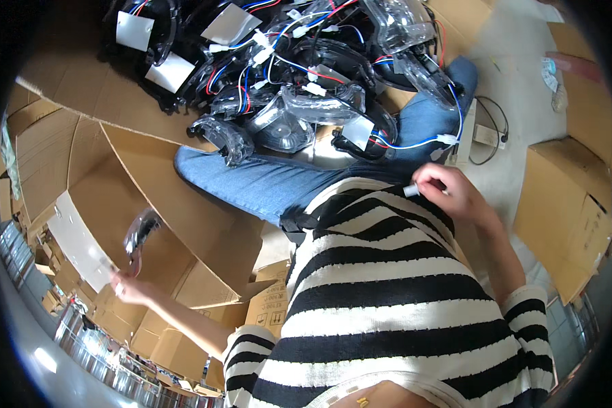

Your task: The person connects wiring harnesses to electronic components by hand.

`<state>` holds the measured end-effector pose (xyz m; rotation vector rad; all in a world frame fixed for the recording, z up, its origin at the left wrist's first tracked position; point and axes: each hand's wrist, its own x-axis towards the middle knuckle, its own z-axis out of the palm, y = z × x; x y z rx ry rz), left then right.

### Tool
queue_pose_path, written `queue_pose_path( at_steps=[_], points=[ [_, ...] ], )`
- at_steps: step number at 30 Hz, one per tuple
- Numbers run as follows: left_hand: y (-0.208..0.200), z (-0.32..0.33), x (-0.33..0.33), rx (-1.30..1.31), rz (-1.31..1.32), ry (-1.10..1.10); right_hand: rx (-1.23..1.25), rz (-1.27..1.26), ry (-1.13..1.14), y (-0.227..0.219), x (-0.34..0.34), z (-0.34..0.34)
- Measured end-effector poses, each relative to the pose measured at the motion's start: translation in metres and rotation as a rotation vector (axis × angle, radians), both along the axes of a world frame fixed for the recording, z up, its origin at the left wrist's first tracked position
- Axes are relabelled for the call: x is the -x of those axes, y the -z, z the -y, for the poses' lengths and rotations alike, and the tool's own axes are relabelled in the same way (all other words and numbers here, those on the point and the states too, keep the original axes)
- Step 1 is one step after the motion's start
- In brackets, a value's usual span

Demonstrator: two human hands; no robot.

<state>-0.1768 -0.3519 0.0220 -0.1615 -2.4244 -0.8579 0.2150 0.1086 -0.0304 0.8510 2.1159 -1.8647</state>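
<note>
Stretched out to the left, my left hand [130, 287] is closed by the wires of a dark lamp unit [141, 230]. That lamp hangs over the inside of a big open cardboard box [109, 180], somewhat blurred. My right hand [449, 190], in front of my striped top, has its fingers pinched round a small white connector [411, 190]. Ahead of me lies a heap of lamp units [282, 126] with clear lenses and black housings. Red, blue and white wires [306, 64] with white plugs tangle across them.
The heap rests on cardboard, partly against my jeans-clad legs [245, 180]. To the right stands another open carton [564, 204], and a black cable [500, 129] loops on the grey floor near it. More cartons [268, 302] stand at lower left.
</note>
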Motion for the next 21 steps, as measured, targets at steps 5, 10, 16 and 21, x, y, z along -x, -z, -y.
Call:
queue_pose_path(
  at_steps=[5,10,16,21],
  points=[
    [0.123,-0.011,0.001,-0.064,0.648,-0.005,0.086,-0.063,0.174,0.056,-0.01,0.009],
    [0.087,-0.098,-0.034,0.068,0.184,0.035,-0.041,-0.168,0.305,0.062,-0.001,0.009],
    [0.083,-0.29,-0.194,0.314,0.771,1.354,-0.007,-0.284,0.203,0.027,0.021,0.008],
    [0.136,-0.353,-0.239,0.098,0.931,1.441,-0.041,-0.266,0.177,0.008,0.022,0.006]
  ],
)
